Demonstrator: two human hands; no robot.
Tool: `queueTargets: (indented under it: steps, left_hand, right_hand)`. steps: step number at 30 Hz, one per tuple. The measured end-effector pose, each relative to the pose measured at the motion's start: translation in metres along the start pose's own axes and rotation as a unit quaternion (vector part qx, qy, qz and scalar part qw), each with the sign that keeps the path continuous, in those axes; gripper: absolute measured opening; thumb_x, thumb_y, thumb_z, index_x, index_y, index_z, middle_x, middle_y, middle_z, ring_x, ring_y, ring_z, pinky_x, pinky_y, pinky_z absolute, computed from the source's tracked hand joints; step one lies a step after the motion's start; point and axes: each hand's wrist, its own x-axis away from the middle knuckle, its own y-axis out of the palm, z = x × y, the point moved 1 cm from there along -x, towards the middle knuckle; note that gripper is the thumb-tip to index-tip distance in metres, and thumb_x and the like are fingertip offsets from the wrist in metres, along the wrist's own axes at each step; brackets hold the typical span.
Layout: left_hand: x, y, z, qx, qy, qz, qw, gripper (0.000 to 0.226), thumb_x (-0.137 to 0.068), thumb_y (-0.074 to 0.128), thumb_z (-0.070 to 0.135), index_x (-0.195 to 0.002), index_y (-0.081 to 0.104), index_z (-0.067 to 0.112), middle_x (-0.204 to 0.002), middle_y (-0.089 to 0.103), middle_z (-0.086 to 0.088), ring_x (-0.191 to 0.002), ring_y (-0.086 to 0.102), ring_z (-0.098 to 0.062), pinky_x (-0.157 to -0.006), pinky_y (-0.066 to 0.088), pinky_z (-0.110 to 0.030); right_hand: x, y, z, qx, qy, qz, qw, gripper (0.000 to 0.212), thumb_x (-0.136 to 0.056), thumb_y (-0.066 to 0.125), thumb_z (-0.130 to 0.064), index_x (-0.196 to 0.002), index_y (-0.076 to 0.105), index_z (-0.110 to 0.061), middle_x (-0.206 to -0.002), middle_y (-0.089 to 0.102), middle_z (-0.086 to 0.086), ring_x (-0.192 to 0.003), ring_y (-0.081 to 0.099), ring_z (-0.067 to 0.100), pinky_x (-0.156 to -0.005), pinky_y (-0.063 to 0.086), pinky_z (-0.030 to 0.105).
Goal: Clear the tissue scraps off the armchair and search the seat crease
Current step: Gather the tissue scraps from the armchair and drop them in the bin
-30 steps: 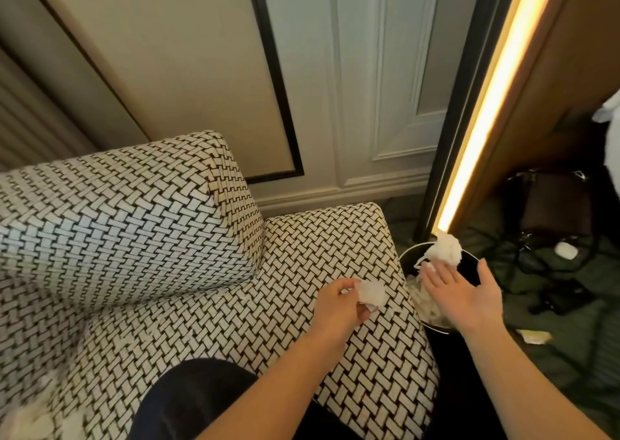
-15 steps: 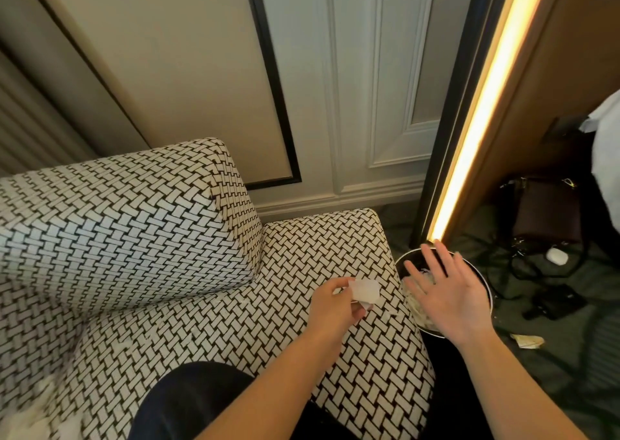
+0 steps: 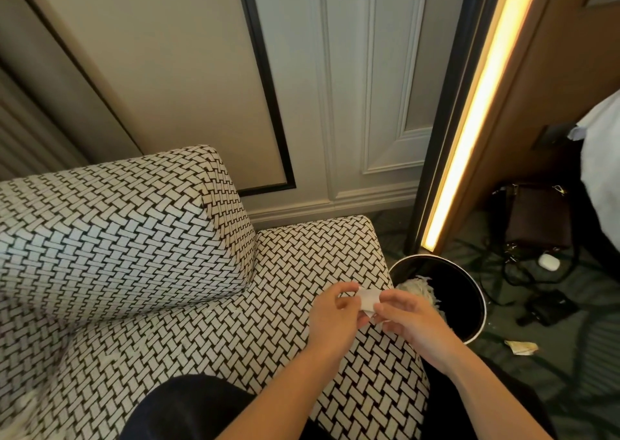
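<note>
A small white tissue scrap [image 3: 368, 298] is held over the right edge of the armchair seat [image 3: 235, 332], which is covered in black-and-white woven fabric. My left hand [image 3: 332, 315] pinches its left side and my right hand [image 3: 409, 319] pinches its right side. Just right of the seat stands a round black bin [image 3: 469, 292] with white tissue [image 3: 419, 288] inside. More white scraps [image 3: 20, 416] lie blurred at the seat's lower left. The seat crease [image 3: 161, 312] runs under the back cushion [image 3: 117, 231].
On the dark carpet right of the bin lie a crumpled paper scrap [image 3: 521, 347], black cables [image 3: 523, 272], a white earbud case [image 3: 549, 261] and a brown bag [image 3: 536, 218]. A lit vertical light strip [image 3: 469, 121] stands behind the bin. My dark-clothed knee [image 3: 188, 409] rests on the seat.
My right hand let a tissue wad drop into the bin, then came left from over the bin to meet my left hand and take hold of the small scrap.
</note>
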Motion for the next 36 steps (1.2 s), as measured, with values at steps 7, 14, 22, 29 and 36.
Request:
queueTargets:
  steps: [7,14,22,29,36]
  left_hand:
    - [0.0,0.004,0.005,0.0,-0.005,-0.01,1.0,0.02,-0.095,0.05,0.009,-0.108,0.059,0.022,-0.107,0.064,-0.003,-0.09,0.068,-0.014,-0.072,0.056,-0.019]
    - [0.003,0.007,0.018,0.022,-0.025,-0.033,0.999,0.025,-0.097,0.049,0.016,-0.121,0.056,0.022,-0.11,0.064,-0.001,-0.083,0.071,-0.014,-0.078,0.058,-0.027]
    - [0.01,0.013,0.021,-0.024,-0.03,-0.057,0.998,0.027,-0.096,0.049,0.02,-0.122,0.056,0.026,-0.107,0.065,0.005,-0.091,0.067,-0.009,-0.082,0.055,-0.025]
    - [0.009,0.009,0.019,-0.06,-0.031,-0.064,0.996,0.024,-0.097,0.047,0.022,-0.115,0.061,0.027,-0.11,0.065,0.007,-0.095,0.065,-0.006,-0.089,0.051,-0.026]
    - [0.005,0.002,0.016,-0.056,-0.034,-0.044,0.997,0.025,-0.099,0.043,0.024,-0.118,0.059,0.025,-0.11,0.066,0.006,-0.097,0.063,-0.007,-0.09,0.05,-0.026]
  right_hand:
    - [-0.002,-0.003,-0.002,-0.102,0.021,-0.011,0.995,0.031,-0.078,0.066,-0.005,-0.105,0.062,0.009,-0.087,0.068,0.014,-0.075,0.064,0.019,-0.069,0.055,0.024]
    - [-0.002,-0.006,-0.008,-0.223,0.037,0.02,0.974,0.023,-0.075,0.065,-0.007,-0.096,0.063,0.003,-0.079,0.064,0.012,-0.066,0.062,0.014,-0.058,0.055,0.019]
    - [-0.01,-0.033,0.002,-0.513,0.023,0.263,0.817,0.038,-0.092,0.056,-0.009,-0.129,0.05,-0.004,-0.1,0.061,0.01,-0.09,0.062,0.011,-0.062,0.057,0.015]
    - [-0.027,-0.04,0.015,-0.419,0.107,0.324,0.841,0.042,-0.095,0.051,-0.018,-0.136,0.046,-0.009,-0.129,0.057,0.006,-0.104,0.057,0.016,-0.078,0.051,0.026]
    - [-0.022,-0.031,0.001,-0.393,0.078,0.239,0.885,0.054,-0.1,0.027,-0.045,-0.15,0.018,-0.026,-0.157,0.019,0.002,-0.145,0.013,0.025,-0.118,0.012,0.042]
